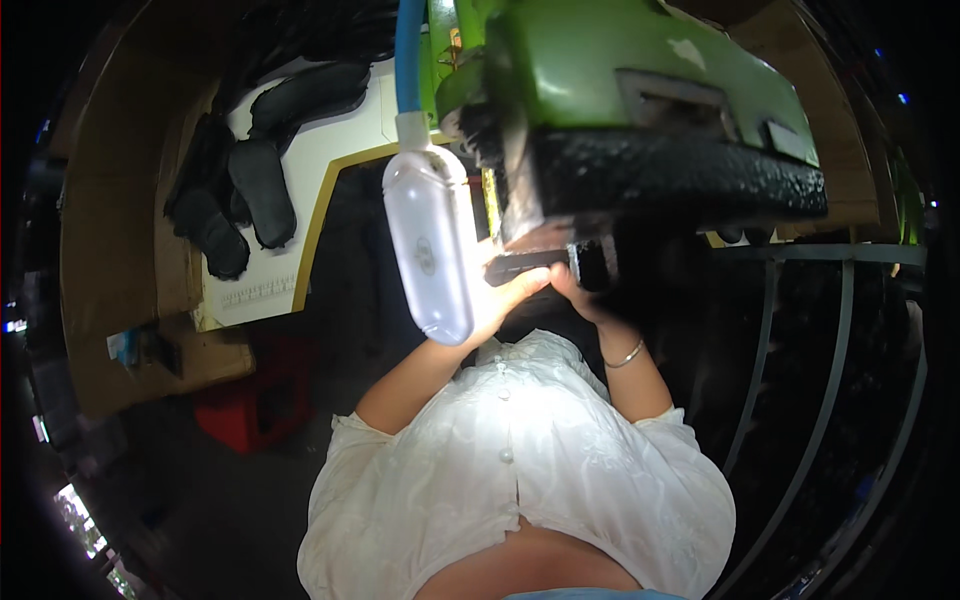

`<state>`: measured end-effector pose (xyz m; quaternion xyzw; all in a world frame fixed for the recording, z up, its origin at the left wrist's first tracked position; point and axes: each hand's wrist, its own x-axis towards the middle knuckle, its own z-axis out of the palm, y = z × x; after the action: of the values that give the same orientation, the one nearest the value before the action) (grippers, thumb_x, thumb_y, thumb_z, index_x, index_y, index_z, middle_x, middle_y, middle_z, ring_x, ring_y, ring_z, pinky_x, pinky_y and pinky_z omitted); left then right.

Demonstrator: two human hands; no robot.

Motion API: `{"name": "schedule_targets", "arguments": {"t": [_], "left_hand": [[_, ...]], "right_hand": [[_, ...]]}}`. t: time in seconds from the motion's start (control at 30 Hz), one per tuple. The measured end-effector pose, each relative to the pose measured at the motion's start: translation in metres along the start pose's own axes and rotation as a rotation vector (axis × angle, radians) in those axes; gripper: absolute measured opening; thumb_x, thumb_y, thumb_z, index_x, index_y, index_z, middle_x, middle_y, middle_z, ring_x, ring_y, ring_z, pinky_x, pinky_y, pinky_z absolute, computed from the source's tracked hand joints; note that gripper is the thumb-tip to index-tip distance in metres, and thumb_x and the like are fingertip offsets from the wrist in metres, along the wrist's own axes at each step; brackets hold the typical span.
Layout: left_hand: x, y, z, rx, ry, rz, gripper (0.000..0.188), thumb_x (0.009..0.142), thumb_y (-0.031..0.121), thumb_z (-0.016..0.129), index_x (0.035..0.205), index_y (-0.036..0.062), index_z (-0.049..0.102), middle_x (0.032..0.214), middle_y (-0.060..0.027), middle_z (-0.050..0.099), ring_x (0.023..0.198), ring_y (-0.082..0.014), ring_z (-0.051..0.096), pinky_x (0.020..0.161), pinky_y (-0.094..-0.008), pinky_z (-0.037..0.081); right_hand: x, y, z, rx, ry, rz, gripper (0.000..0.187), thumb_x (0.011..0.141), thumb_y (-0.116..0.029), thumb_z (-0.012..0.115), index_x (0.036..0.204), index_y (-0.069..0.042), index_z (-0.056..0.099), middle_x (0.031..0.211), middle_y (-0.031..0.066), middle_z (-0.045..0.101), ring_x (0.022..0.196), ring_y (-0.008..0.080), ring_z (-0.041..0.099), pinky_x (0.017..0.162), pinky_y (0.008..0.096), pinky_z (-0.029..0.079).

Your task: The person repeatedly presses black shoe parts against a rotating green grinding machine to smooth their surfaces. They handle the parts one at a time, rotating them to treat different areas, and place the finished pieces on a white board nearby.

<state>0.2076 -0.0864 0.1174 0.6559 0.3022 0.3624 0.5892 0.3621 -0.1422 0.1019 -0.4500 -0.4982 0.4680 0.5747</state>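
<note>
Both my hands are close together below the head of a green machine (620, 70). A dark flat piece (528, 262) lies between them, its far part hidden by the machine. My left hand (508, 292) is closed on the piece, with the thumb along its near edge; a pale, elongated lamp (430, 250) covers part of this hand and wrist. At the piece's right end, my right hand (580, 293) grips with its thumb raised against it; the fingers are mostly in shadow. Whether the piece touches the machine is hidden.
Several black sole-shaped pieces (262, 190) lie on a white tabletop (325, 150) with a yellow edge at left. A blue tube (409, 60) runs up from the lamp. A red stool (240, 415) stands below the table. Metal rails (840, 340) line the right side.
</note>
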Motion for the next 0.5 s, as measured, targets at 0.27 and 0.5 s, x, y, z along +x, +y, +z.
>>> {"name": "schedule_targets", "arguments": {"t": [0.27, 0.5], "left_hand": [[-0.020, -0.034, 0.009, 0.070, 0.112, -0.292, 0.029, 0.080, 0.016, 0.069, 0.100, -0.0012, 0.058, 0.076, -0.0037, 0.062, 0.063, -0.0115, 0.055, 0.059, -0.0258, 0.046], [-0.016, -0.014, -0.018, 0.104, 0.184, -0.003, 0.018, 0.078, 0.010, 0.069, 0.088, -0.0029, 0.061, 0.074, -0.0039, 0.062, 0.064, -0.0085, 0.057, 0.057, -0.0226, 0.047]], "right_hand": [[-0.046, -0.016, -0.091, -0.061, 0.098, 0.234, 0.022, 0.067, -0.004, 0.074, 0.085, 0.002, 0.062, 0.076, 0.0023, 0.062, 0.070, 0.0080, 0.057, 0.064, 0.0220, 0.045], [-0.017, -0.023, -0.065, 0.052, 0.261, 0.027, 0.033, 0.068, 0.002, 0.071, 0.099, 0.003, 0.059, 0.088, 0.0081, 0.065, 0.079, 0.0121, 0.061, 0.073, 0.0253, 0.050]]}}
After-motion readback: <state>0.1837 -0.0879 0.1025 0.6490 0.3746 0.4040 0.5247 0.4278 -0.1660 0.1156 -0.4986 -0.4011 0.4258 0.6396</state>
